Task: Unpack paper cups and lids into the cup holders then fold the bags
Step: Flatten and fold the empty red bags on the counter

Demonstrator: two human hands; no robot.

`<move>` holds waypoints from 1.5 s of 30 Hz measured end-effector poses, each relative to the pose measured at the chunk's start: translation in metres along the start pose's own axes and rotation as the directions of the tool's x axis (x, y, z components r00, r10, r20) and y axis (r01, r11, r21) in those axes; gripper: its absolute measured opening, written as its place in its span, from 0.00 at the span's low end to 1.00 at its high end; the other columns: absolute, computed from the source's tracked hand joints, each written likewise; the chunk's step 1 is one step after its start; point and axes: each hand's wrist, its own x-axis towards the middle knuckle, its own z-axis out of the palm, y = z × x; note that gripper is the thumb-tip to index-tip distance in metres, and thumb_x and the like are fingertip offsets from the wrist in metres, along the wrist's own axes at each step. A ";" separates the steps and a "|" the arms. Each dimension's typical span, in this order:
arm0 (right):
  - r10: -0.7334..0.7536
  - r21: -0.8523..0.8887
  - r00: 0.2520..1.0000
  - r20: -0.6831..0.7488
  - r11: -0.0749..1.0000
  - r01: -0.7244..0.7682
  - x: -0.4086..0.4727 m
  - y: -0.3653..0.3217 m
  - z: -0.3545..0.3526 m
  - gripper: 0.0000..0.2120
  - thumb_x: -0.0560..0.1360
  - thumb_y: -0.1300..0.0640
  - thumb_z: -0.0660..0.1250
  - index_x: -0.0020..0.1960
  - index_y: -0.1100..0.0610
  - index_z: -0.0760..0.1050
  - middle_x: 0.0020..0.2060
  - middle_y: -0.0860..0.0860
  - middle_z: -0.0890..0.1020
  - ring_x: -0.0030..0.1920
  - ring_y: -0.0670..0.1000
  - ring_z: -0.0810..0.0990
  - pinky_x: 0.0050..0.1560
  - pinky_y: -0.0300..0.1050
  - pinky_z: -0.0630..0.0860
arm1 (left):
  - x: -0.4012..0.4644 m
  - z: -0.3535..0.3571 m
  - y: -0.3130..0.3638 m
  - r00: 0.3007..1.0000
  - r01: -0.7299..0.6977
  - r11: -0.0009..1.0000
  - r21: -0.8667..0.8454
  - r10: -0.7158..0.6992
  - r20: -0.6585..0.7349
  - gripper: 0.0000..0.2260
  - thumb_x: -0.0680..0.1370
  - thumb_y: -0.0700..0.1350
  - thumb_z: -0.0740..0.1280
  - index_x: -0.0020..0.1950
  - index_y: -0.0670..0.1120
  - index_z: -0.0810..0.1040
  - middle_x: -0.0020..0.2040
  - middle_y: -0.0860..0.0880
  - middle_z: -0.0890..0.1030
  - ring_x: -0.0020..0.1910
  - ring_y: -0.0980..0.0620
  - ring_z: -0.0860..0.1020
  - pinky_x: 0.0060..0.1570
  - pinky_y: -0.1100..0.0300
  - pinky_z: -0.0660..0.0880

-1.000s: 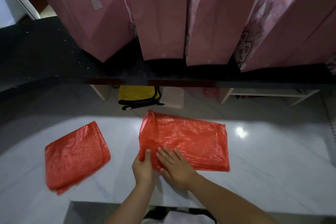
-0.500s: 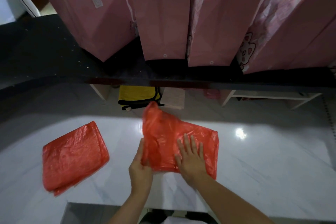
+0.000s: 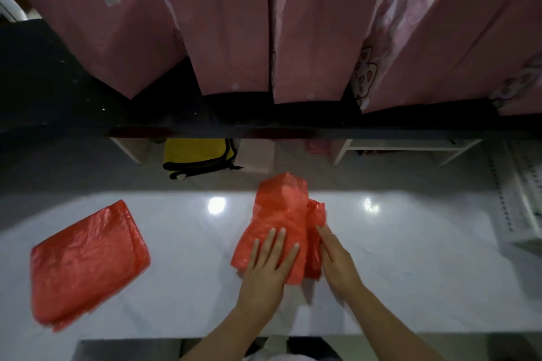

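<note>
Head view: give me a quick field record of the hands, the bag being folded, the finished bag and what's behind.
left hand: flat, fingers straight, pressing on the red bag
right hand: at the bag's right edge, fingers along the fold; grip unclear
red bag: partly folded on the white counter, far end raised
folded bag: lies flat to the left, apart from the hands
pink bags: upright in a row on the dark shelf behind
cups, lids: none in view
</note>
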 end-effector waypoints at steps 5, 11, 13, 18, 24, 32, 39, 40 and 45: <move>0.098 0.130 0.987 0.127 0.985 -0.114 -0.004 0.011 -0.012 0.24 0.86 0.56 0.55 0.74 0.30 0.63 0.69 0.26 0.70 0.69 0.32 0.70 0.67 0.27 0.66 | 0.015 0.013 0.009 0.952 0.013 0.997 0.074 -0.035 0.304 0.36 0.71 0.53 0.76 0.77 0.52 0.70 0.78 0.45 0.67 0.77 0.41 0.65 0.69 0.40 0.59; 0.177 -0.057 0.965 -0.193 0.980 -0.191 0.007 0.011 -0.023 0.25 0.84 0.62 0.57 0.77 0.42 0.62 0.76 0.42 0.65 0.77 0.45 0.64 0.76 0.42 0.60 | 0.007 0.019 0.009 0.915 -0.033 0.999 0.030 0.019 0.404 0.32 0.79 0.59 0.61 0.82 0.53 0.57 0.82 0.48 0.57 0.81 0.43 0.53 0.73 0.40 0.49; -0.087 -0.351 0.987 -0.131 0.936 0.036 0.019 0.001 -0.022 0.24 0.83 0.56 0.59 0.78 0.47 0.63 0.79 0.45 0.61 0.80 0.47 0.57 0.78 0.47 0.55 | 0.008 0.018 0.009 0.901 -0.060 0.997 -0.039 0.070 0.427 0.34 0.79 0.62 0.58 0.83 0.54 0.51 0.83 0.48 0.51 0.82 0.44 0.47 0.75 0.39 0.45; -0.092 -0.653 0.929 0.359 0.686 0.320 0.064 -0.020 0.002 0.27 0.84 0.41 0.49 0.81 0.38 0.48 0.81 0.45 0.40 0.81 0.51 0.35 0.79 0.56 0.35 | 0.010 0.009 0.005 0.885 -0.071 0.985 -0.156 0.135 0.446 0.30 0.81 0.65 0.51 0.82 0.61 0.50 0.83 0.55 0.45 0.81 0.53 0.35 0.76 0.44 0.32; 0.191 -0.743 0.902 0.386 0.644 0.181 0.066 0.012 0.000 0.30 0.82 0.34 0.45 0.82 0.40 0.43 0.81 0.49 0.37 0.81 0.55 0.36 0.79 0.57 0.44 | 0.020 -0.010 -0.013 0.948 0.195 0.957 -0.214 -0.128 0.291 0.18 0.81 0.59 0.52 0.58 0.56 0.79 0.60 0.58 0.79 0.65 0.57 0.73 0.78 0.49 0.51; 0.180 -0.717 0.964 0.198 0.697 0.017 0.017 0.019 0.021 0.29 0.82 0.35 0.36 0.81 0.40 0.36 0.81 0.50 0.38 0.80 0.51 0.32 0.79 0.55 0.39 | 0.043 0.015 -0.012 0.876 0.403 0.913 0.070 -0.407 0.259 0.32 0.82 0.65 0.48 0.83 0.55 0.43 0.83 0.44 0.40 0.81 0.41 0.38 0.78 0.40 0.38; -0.038 -0.684 0.968 0.247 0.701 0.201 0.043 -0.009 0.039 0.27 0.85 0.42 0.38 0.82 0.45 0.38 0.81 0.47 0.36 0.80 0.49 0.34 0.77 0.56 0.31 | 0.015 0.050 -0.005 0.850 0.471 0.878 0.081 -0.476 0.226 0.33 0.82 0.64 0.52 0.83 0.49 0.54 0.83 0.41 0.52 0.82 0.39 0.47 0.78 0.37 0.46; -0.061 -0.666 0.952 0.299 0.702 0.254 0.046 -0.009 0.045 0.27 0.85 0.42 0.38 0.82 0.45 0.39 0.81 0.46 0.37 0.80 0.48 0.34 0.78 0.55 0.32 | 0.015 0.053 -0.006 0.847 0.475 0.876 0.080 -0.480 0.228 0.32 0.82 0.63 0.51 0.83 0.48 0.53 0.83 0.41 0.51 0.82 0.40 0.46 0.77 0.36 0.48; 0.003 -0.675 0.938 0.346 0.695 0.247 0.045 0.014 0.059 0.27 0.85 0.42 0.37 0.81 0.44 0.37 0.81 0.45 0.38 0.80 0.46 0.33 0.78 0.53 0.34 | 0.010 0.060 -0.013 0.857 0.469 0.880 0.071 -0.474 0.202 0.28 0.85 0.57 0.48 0.83 0.47 0.49 0.83 0.44 0.47 0.82 0.43 0.45 0.78 0.39 0.49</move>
